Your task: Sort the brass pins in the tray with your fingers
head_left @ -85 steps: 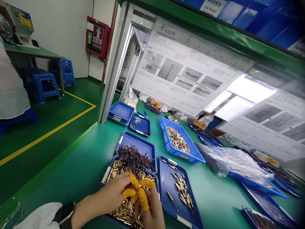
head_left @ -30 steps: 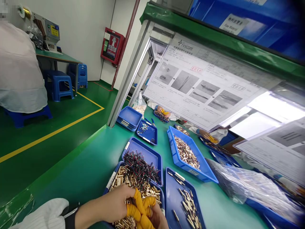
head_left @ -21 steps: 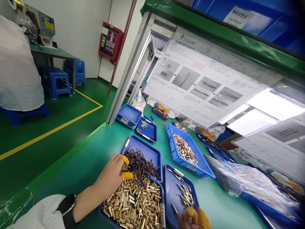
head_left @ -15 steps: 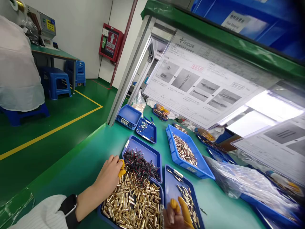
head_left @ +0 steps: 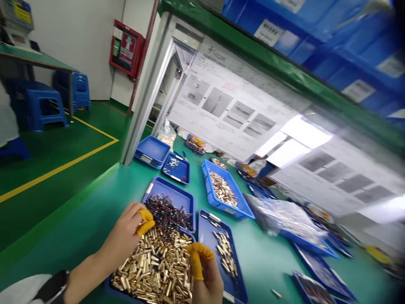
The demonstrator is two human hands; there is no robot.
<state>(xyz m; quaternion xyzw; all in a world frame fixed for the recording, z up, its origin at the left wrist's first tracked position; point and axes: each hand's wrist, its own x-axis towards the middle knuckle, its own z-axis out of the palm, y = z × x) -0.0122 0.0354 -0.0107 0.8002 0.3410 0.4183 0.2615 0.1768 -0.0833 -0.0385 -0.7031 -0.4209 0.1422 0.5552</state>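
My left hand (head_left: 131, 223), with yellow finger cots, is closed in a pinch at the left side of the pile of thin black and red wires (head_left: 167, 211). Whatever sits between its fingertips is too small to make out. Below the wires, short brass tubes (head_left: 155, 266) fill a blue tray. My right hand (head_left: 205, 270), also in yellow finger cots, hovers at the right edge of those tubes, thumb and finger pinched together; their contents are hidden. Beside it, a second blue tray (head_left: 207, 230) bears several slim brass-coloured pieces with dark ends (head_left: 226, 255).
A deeper blue bin (head_left: 243, 209) of metal pieces stands farther back. Stacked blue trays (head_left: 152, 147) and a small tray (head_left: 186, 177) sit by the metal post (head_left: 147, 93). Plastic bags (head_left: 284, 215) lie to the right. Co-workers' gloved hands (head_left: 248, 169) show across the bench.
The view has swung to the right, shifting everything leftward. My right hand has risen from over the right-hand tray to the brass tubes' edge. My left hand stays beside the wires.
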